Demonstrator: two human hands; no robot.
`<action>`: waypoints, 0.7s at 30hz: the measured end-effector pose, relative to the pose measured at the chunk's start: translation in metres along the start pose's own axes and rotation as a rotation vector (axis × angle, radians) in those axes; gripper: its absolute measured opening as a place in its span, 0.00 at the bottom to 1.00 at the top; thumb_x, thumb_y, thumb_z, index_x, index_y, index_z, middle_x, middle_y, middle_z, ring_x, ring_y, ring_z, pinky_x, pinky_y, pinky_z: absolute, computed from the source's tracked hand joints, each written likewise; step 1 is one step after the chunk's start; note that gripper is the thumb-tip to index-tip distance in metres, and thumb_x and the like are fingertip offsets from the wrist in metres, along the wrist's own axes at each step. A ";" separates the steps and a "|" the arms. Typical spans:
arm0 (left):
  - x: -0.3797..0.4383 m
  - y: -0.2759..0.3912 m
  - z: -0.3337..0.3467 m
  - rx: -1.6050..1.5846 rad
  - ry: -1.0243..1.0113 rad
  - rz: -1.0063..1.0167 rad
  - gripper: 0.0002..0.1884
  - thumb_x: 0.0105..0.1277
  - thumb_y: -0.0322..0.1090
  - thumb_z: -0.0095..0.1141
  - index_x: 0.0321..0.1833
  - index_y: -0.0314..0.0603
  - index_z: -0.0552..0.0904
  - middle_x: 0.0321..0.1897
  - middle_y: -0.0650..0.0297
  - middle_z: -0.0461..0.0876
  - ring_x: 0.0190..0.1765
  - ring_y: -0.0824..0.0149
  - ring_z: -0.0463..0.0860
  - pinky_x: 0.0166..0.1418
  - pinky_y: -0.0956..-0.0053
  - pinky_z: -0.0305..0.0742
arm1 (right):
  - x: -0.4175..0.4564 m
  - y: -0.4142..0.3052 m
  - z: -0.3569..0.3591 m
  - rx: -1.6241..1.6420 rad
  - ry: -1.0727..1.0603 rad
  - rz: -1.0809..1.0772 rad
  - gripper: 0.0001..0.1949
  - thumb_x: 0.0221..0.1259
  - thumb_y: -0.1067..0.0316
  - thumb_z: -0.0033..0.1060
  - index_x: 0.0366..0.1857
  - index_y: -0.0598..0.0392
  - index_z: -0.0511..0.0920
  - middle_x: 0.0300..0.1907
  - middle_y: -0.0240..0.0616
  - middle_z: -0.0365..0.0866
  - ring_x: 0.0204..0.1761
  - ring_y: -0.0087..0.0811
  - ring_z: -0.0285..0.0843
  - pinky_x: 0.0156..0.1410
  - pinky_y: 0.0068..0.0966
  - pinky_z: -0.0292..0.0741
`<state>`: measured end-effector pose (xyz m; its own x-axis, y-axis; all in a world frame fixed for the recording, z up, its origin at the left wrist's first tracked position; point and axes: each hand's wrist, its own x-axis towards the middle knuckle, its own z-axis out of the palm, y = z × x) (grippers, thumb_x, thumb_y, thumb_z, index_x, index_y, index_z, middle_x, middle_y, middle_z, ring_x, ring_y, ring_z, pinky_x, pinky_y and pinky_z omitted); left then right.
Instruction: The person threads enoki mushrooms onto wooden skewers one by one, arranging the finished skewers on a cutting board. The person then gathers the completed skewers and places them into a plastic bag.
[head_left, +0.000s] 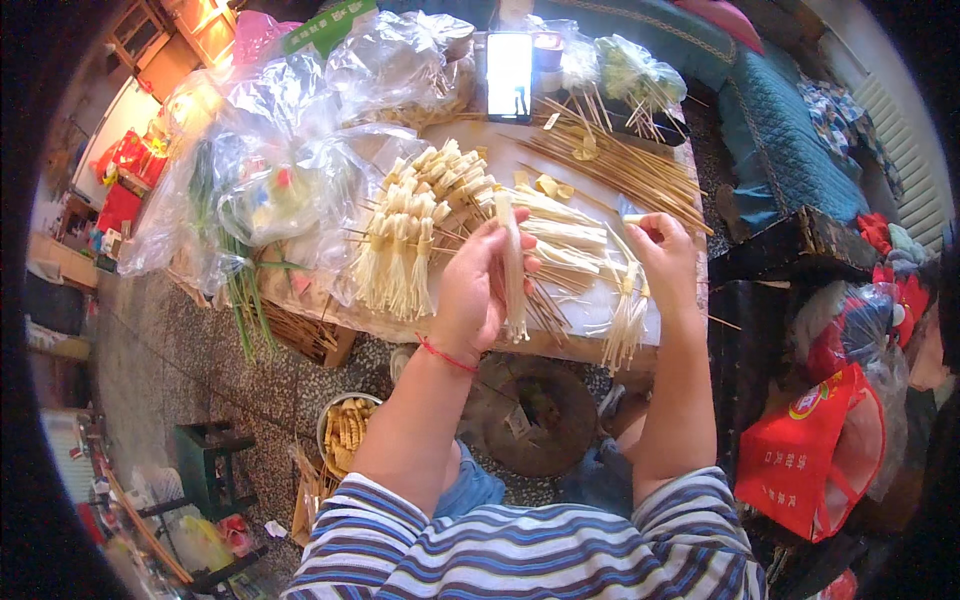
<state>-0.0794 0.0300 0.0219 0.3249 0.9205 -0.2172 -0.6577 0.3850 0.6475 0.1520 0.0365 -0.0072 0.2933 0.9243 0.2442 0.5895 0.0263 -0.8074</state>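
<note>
Upright in my left hand (480, 277) is a slim bundle of enoki mushrooms (514, 277), gripped between thumb and fingers. My right hand (664, 244) is pinched at a small pale yellow strip (634, 219) near the table's right side; its fingertips are partly hidden. Just below it, skewered enoki bundles (626, 319) with yellowish wraps hang over the front edge. Loose enoki (562, 232) lies between my hands on a white sheet. To the left is a pile of wrapped enoki skewers (442, 187). Curled yellow strips (553, 186) rest behind the loose enoki.
Bare bamboo skewers (622, 157) spread over the right rear. A lit phone (509, 75) stands at the back beside bagged skewered food (641, 71). Clear plastic bags (277, 165) and green stalks (244, 300) crowd the left. On the floor sits a food bowl (346, 427).
</note>
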 end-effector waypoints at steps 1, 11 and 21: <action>0.000 -0.003 0.001 0.040 -0.001 -0.032 0.16 0.69 0.38 0.40 0.54 0.39 0.71 0.33 0.65 0.78 0.34 0.73 0.77 0.35 0.77 0.73 | -0.005 -0.018 -0.001 0.183 -0.076 0.033 0.06 0.51 0.70 0.59 0.32 0.58 0.76 0.30 0.39 0.77 0.32 0.31 0.75 0.40 0.25 0.71; -0.003 -0.043 0.013 0.164 -0.125 0.020 0.17 0.63 0.26 0.42 0.55 0.36 0.71 0.44 0.65 0.76 0.45 0.74 0.75 0.47 0.80 0.71 | -0.039 -0.083 0.009 0.047 -0.291 -0.298 0.08 0.53 0.74 0.45 0.35 0.61 0.73 0.32 0.51 0.76 0.36 0.48 0.75 0.44 0.37 0.71; -0.006 -0.036 0.013 0.091 -0.107 -0.021 0.12 0.68 0.37 0.45 0.48 0.38 0.76 0.33 0.68 0.78 0.32 0.80 0.74 0.35 0.87 0.69 | -0.036 -0.083 0.007 -0.064 -0.208 -0.280 0.09 0.55 0.65 0.58 0.30 0.59 0.72 0.28 0.47 0.76 0.32 0.47 0.75 0.37 0.37 0.71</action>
<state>-0.0487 0.0093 0.0096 0.4118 0.8979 -0.1555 -0.5869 0.3919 0.7085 0.0874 0.0033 0.0468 -0.0419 0.9426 0.3314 0.6730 0.2718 -0.6879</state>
